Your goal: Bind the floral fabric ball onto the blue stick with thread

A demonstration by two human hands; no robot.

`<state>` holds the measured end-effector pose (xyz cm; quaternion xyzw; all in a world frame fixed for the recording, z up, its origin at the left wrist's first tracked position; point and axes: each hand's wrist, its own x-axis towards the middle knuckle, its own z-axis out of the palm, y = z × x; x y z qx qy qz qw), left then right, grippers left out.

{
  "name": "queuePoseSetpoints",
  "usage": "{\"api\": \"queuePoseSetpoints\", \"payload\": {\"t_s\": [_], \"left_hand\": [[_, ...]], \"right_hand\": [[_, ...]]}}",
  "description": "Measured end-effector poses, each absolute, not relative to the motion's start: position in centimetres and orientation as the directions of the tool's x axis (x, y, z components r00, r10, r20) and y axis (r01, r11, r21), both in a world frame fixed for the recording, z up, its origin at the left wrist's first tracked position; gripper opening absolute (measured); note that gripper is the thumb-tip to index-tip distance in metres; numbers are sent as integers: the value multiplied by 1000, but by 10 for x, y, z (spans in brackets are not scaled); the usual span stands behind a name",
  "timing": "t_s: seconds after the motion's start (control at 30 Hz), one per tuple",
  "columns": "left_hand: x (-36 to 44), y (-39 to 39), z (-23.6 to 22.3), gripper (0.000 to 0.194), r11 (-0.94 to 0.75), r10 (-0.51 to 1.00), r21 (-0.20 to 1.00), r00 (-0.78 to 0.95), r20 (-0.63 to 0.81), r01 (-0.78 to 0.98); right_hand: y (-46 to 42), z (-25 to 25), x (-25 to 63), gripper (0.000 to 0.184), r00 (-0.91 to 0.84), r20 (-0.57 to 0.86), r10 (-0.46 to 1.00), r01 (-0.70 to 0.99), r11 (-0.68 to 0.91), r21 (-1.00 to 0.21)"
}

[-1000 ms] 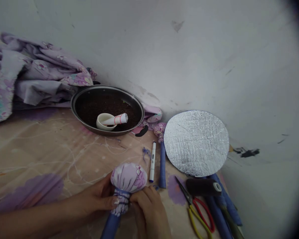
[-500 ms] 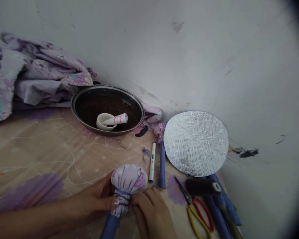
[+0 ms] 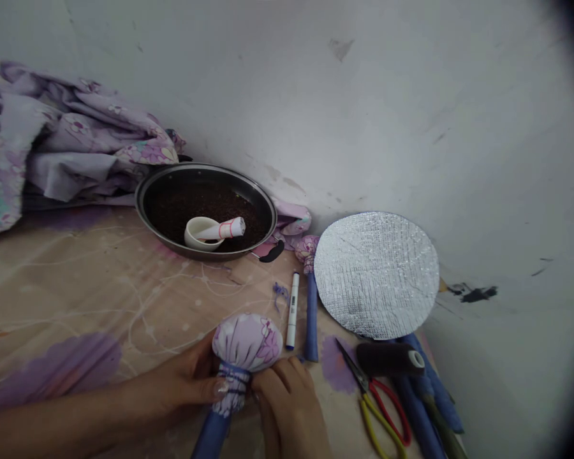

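Note:
A stuffed ball of floral purple cloth (image 3: 247,341) sits on top of a blue stick (image 3: 212,433) near the bottom of the view, its neck bound with dark thread. My left hand (image 3: 186,382) pinches that bound neck from the left, thumb on the thread. My right hand (image 3: 289,408) is closed against the neck from the right, fingers curled; what it pinches is hidden.
A dark pan (image 3: 205,210) of brown grains holds a white scoop (image 3: 210,231). Crumpled floral fabric (image 3: 62,146) lies at left. To the right lie a marker (image 3: 293,309), another cloth-topped blue stick (image 3: 310,306), a round silver foil disc (image 3: 377,274), scissors (image 3: 377,401), a dark thread spool (image 3: 390,359) and more blue sticks (image 3: 425,401).
Almost nothing. My right hand shifted slightly at the bound neck; the cloth ball and my left hand stay in place.

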<state>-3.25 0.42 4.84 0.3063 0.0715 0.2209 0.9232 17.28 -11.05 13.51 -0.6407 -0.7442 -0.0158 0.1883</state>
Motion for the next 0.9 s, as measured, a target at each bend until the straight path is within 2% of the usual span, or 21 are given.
{"api": "queuePoseSetpoints", "payload": {"t_s": [0.1, 0.2, 0.37, 0.57, 0.67, 0.77, 0.83, 0.9], "left_hand": [[-34, 4, 53, 92, 761, 422, 561, 905, -47, -326], [-37, 4, 60, 89, 780, 407, 562, 905, -125, -273], [-35, 4, 64, 94, 753, 428, 581, 901, -74, -310], [-33, 3, 75, 82, 766, 436, 556, 896, -82, -322], [-33, 3, 80, 81, 765, 454, 548, 887, -83, -340], [-35, 4, 83, 78, 805, 415, 523, 896, -160, -280], [-36, 5, 85, 77, 822, 407, 508, 889, -211, -255], [-36, 6, 87, 80, 827, 413, 501, 880, -237, -253]], "right_hand": [[-110, 128, 172, 39, -105, 317, 943, 954, 186, -236], [-110, 124, 171, 38, -97, 328, 940, 953, 183, -242], [-111, 128, 170, 37, -99, 316, 944, 958, 176, -225], [-110, 139, 170, 43, -106, 344, 933, 928, 217, -304], [-110, 144, 169, 45, -106, 353, 930, 934, 215, -285], [-113, 152, 173, 41, -92, 322, 942, 940, 189, -284], [-115, 158, 179, 41, -81, 307, 948, 921, 189, -341], [-117, 164, 185, 41, -51, 317, 947, 860, 203, -468]]}}
